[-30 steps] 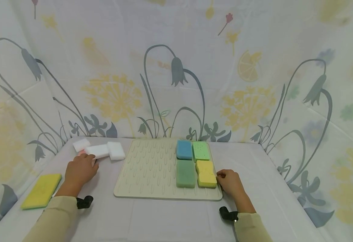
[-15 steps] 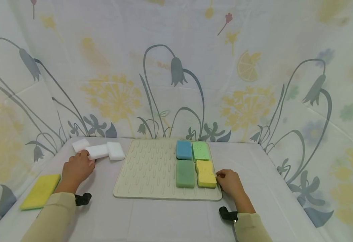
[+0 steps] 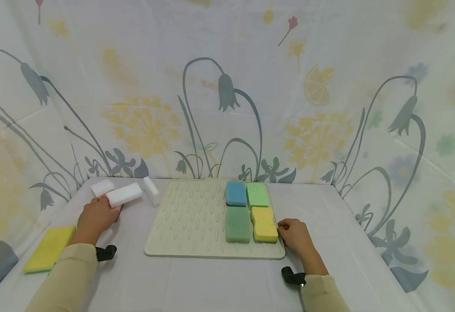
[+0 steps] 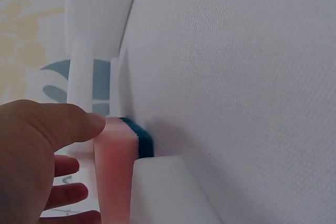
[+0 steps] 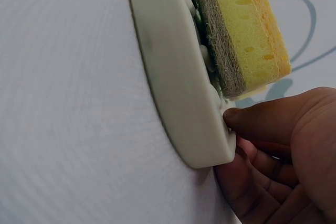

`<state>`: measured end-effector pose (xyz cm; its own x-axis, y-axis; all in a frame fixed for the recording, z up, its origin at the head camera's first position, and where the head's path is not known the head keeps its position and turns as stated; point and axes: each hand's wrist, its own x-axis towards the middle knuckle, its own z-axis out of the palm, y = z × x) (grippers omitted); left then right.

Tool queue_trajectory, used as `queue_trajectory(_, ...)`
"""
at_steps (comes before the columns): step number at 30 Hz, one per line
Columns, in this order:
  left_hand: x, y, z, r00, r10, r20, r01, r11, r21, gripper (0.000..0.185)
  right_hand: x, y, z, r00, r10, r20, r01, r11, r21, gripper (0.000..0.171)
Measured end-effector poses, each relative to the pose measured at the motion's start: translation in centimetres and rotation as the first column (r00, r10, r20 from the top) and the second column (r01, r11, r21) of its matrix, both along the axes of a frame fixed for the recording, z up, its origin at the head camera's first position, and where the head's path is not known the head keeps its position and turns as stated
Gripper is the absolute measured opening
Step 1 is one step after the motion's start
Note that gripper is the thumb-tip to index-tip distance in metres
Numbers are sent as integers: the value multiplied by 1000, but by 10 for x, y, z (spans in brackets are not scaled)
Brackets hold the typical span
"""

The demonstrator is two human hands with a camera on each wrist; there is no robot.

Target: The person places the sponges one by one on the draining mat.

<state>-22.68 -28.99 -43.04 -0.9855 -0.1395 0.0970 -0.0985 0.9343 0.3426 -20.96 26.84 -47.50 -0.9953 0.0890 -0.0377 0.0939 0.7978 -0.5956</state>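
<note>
In the head view my left hand (image 3: 95, 217) is at the left, by several white sponges. It grips a pink sponge (image 4: 114, 169) with a dark green scouring layer; the left wrist view shows the thumb on its end and curled fingers beside it. One white sponge (image 3: 124, 195) lies tilted against it; another white sponge (image 3: 151, 191) stands on its narrow side. My right hand (image 3: 294, 234) pinches the right edge of a beige ridged mat (image 3: 184, 216), close to a yellow sponge (image 3: 264, 225). Much of the pink sponge is hidden in the head view.
On the mat's right half sit a blue sponge (image 3: 236, 193), a light green sponge (image 3: 257, 195) and a darker green sponge (image 3: 237, 224). A flat yellow sponge (image 3: 50, 249) with a green underside lies by my left forearm. Floral cloth (image 3: 227, 130) hangs behind the table.
My left hand has shifted slightly left. The middle white sponge has tilted, and the right white one has tipped from flat onto its narrow side. The right hand keeps its place at the mat.
</note>
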Motion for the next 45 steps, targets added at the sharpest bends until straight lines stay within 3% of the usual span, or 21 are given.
queue_trajectory(5, -1, -3, -3, 999, -15, -29, 15, 1000, 19, 49, 0, 0, 0, 1000, -2, 11, 2, 1000, -4, 26)
queue_trajectory(10, -1, -5, -6, 1000, -7, 20, 7, 1000, 9, 50, 0, -2, -1, 1000, -1, 8, 1, 1000, -4, 26)
queue_trajectory(19, 3, -5, 4, 1000, -11, 25, 11, 1000, -16, 51, 0, -3, 1, 1000, 10, 3, -10, 1000, 4, 26)
queue_trajectory(26, 7, -4, 11, 998, 40, 57, -43, 997, 69, 49, 0, -4, 4, 1000, 9, 3, -9, 1000, 3, 28)
queue_trajectory(36, 11, -1, 25, 998, -1, -55, 1, 1000, 13, 31, 2, -3, 5, 1000, 10, 8, -10, 1000, 0, 28)
queue_trajectory(45, 14, -1, 45, 995, -57, -78, 53, 997, -53, 31, 2, -2, 5, 1000, 20, -7, -19, 999, 26, 28)
